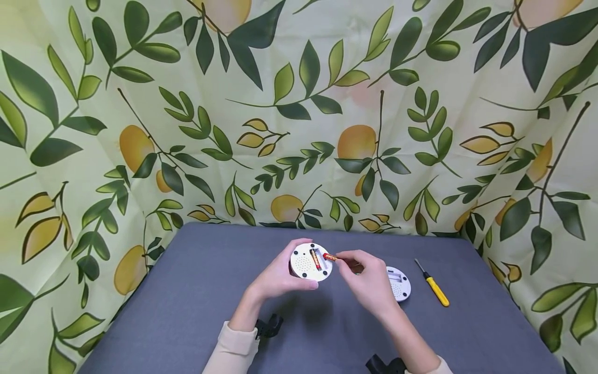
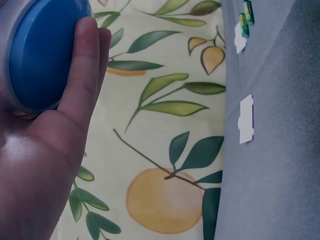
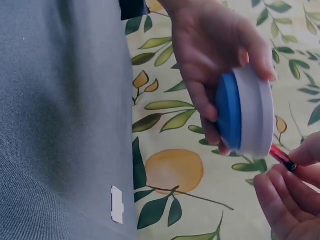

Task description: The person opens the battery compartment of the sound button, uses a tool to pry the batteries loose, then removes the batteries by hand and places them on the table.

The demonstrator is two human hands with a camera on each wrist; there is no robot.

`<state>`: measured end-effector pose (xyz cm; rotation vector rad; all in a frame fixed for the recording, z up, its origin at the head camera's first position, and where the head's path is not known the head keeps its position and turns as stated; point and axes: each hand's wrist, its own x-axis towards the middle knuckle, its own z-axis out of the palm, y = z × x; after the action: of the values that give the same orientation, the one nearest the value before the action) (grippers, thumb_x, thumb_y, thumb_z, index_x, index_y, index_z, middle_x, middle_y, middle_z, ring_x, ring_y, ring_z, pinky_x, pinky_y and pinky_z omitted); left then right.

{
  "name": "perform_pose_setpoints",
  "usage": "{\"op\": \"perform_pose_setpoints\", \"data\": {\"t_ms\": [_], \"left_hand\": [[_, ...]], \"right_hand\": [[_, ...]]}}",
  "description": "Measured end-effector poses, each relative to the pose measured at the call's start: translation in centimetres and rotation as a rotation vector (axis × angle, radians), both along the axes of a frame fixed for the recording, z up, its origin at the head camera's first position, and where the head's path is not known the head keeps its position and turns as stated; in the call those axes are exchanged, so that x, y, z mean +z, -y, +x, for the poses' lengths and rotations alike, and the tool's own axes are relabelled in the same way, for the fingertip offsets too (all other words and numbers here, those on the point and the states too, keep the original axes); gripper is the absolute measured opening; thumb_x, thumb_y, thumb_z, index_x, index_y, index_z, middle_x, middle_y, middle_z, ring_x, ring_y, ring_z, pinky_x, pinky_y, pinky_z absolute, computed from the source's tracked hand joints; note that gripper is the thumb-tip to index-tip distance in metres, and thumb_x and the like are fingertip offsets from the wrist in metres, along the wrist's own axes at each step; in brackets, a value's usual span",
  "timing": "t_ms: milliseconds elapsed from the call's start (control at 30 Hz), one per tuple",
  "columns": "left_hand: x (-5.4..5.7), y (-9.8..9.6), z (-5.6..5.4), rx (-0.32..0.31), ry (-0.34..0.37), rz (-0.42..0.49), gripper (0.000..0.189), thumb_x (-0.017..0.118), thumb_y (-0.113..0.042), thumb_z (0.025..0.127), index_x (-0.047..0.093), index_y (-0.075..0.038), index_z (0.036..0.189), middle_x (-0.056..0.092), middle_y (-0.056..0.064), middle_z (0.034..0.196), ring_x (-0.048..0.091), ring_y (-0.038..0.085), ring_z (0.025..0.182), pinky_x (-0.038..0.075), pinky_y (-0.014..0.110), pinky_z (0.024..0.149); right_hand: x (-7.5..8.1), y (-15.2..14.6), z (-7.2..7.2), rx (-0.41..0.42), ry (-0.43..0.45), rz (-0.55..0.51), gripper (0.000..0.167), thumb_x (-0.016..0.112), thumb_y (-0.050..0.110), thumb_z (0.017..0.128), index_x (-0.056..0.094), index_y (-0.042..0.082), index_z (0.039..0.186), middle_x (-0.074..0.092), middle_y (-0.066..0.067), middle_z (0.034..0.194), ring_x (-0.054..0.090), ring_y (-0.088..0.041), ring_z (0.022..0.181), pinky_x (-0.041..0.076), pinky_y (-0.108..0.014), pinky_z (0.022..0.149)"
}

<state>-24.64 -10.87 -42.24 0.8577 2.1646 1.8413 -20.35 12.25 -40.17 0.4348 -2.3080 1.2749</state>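
Observation:
My left hand (image 1: 282,272) grips a round white push-button device (image 1: 302,266) by its rim, its underside with the battery compartment turned towards the head camera. The device's blue domed face (image 2: 42,55) shows in the left wrist view. One red-and-black battery (image 1: 315,259) lies in the compartment. Between its thumb and fingertips, my right hand (image 1: 369,278) pinches a second red-and-black battery (image 3: 283,157), with one end at the right side of the compartment. Whether that end is inside the slot is hard to tell.
Right of the hands, another round white device (image 1: 398,284) lies with its compartment up, beside a yellow-handled screwdriver (image 1: 436,290). The left wrist view shows green batteries (image 2: 244,25) and a white battery cover (image 2: 246,120) on the grey table (image 1: 187,306). Patterned fabric (image 1: 299,156) stands behind.

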Motion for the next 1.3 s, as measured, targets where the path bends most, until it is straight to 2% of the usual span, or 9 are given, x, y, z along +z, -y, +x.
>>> {"op": "perform_pose_setpoints", "data": {"t_ms": [100, 200, 333, 533, 800, 933, 1033, 1167, 1300], "left_hand": [[0.1, 0.3, 0.0, 0.004, -0.008, -0.004, 0.09, 0.088, -0.013, 0.075, 0.038, -0.014, 0.15, 0.055, 0.007, 0.131, 0.057, 0.025, 0.11, 0.05, 0.033, 0.091], [0.2, 0.5, 0.0, 0.01, -0.008, -0.01, 0.088, 0.088, -0.013, 0.075, 0.039, -0.019, 0.149, 0.054, 0.007, 0.131, 0.056, 0.025, 0.111, 0.049, 0.034, 0.091], [0.3, 0.8, 0.0, 0.021, -0.012, -0.019, 0.088, 0.088, -0.015, 0.075, 0.039, -0.02, 0.149, 0.054, 0.007, 0.131, 0.056, 0.025, 0.112, 0.049, 0.036, 0.092], [0.5, 1.5, -0.1, 0.044, -0.007, -0.005, 0.089, 0.088, -0.014, 0.075, 0.039, -0.02, 0.149, 0.053, 0.009, 0.132, 0.055, 0.027, 0.112, 0.049, 0.035, 0.091], [0.7, 2.0, -0.1, 0.039, -0.015, 0.026, 0.088, 0.087, -0.011, 0.076, 0.039, -0.018, 0.149, 0.052, 0.011, 0.134, 0.056, 0.026, 0.112, 0.05, 0.032, 0.091], [0.9, 2.1, -0.1, 0.037, -0.022, 0.039, 0.089, 0.086, -0.01, 0.076, 0.038, -0.015, 0.15, 0.052, 0.013, 0.134, 0.057, 0.026, 0.111, 0.05, 0.03, 0.09], [0.9, 2.2, -0.1, 0.035, -0.012, 0.053, 0.089, 0.086, -0.009, 0.076, 0.038, -0.015, 0.15, 0.052, 0.013, 0.135, 0.058, 0.026, 0.11, 0.051, 0.03, 0.089], [0.8, 2.4, -0.2, 0.032, 0.001, 0.071, 0.088, 0.086, -0.009, 0.076, 0.038, -0.015, 0.15, 0.052, 0.013, 0.135, 0.059, 0.026, 0.109, 0.052, 0.03, 0.088], [0.8, 2.4, -0.2, 0.033, 0.007, 0.075, 0.089, 0.086, -0.008, 0.075, 0.038, -0.016, 0.149, 0.052, 0.013, 0.136, 0.059, 0.026, 0.11, 0.053, 0.031, 0.088]], "right_hand": [[-0.1, -0.4, -0.4, 0.015, 0.125, -0.111, 0.012, 0.076, 0.005, 0.09, 0.078, 0.009, 0.101, 0.073, -0.002, 0.09, 0.069, -0.019, 0.076, 0.056, -0.027, 0.067], [-0.2, -0.5, -0.8, 0.03, 0.201, -0.201, 0.011, 0.075, 0.006, 0.091, 0.077, 0.007, 0.102, 0.072, -0.005, 0.088, 0.07, -0.022, 0.076, 0.056, -0.026, 0.068], [-0.4, -0.5, -1.5, 0.05, 0.219, -0.269, 0.012, 0.075, 0.008, 0.092, 0.077, 0.005, 0.103, 0.072, -0.009, 0.086, 0.069, -0.018, 0.075, 0.056, -0.025, 0.069], [-1.4, -0.5, -3.0, 0.08, 0.225, -0.355, 0.014, 0.076, 0.01, 0.092, 0.076, 0.002, 0.104, 0.073, -0.015, 0.088, 0.071, -0.02, 0.075, 0.056, -0.025, 0.07], [-3.8, -0.1, -5.7, 0.052, 0.319, -0.405, 0.018, 0.073, 0.008, 0.093, 0.074, -0.003, 0.108, 0.072, -0.02, 0.093, 0.069, -0.015, 0.073, 0.056, -0.028, 0.072], [-5.1, 0.4, -7.1, 0.061, 0.365, -0.427, 0.017, 0.073, 0.004, 0.092, 0.073, -0.005, 0.107, 0.071, -0.022, 0.095, 0.068, -0.018, 0.073, 0.059, -0.034, 0.075], [-6.1, 0.8, -7.9, 0.062, 0.39, -0.416, 0.019, 0.073, 0.004, 0.092, 0.071, -0.006, 0.107, 0.071, -0.019, 0.092, 0.068, -0.02, 0.074, 0.058, -0.042, 0.077], [-7.4, 1.2, -8.7, 0.036, 0.413, -0.387, 0.016, 0.073, 0.005, 0.091, 0.072, -0.005, 0.104, 0.072, -0.012, 0.085, 0.069, -0.019, 0.072, 0.057, -0.039, 0.072], [-8.7, 1.4, -9.4, 0.025, 0.45, -0.392, 0.012, 0.073, 0.002, 0.091, 0.072, -0.006, 0.101, 0.07, -0.012, 0.081, 0.069, -0.02, 0.07, 0.058, -0.034, 0.068]]}}
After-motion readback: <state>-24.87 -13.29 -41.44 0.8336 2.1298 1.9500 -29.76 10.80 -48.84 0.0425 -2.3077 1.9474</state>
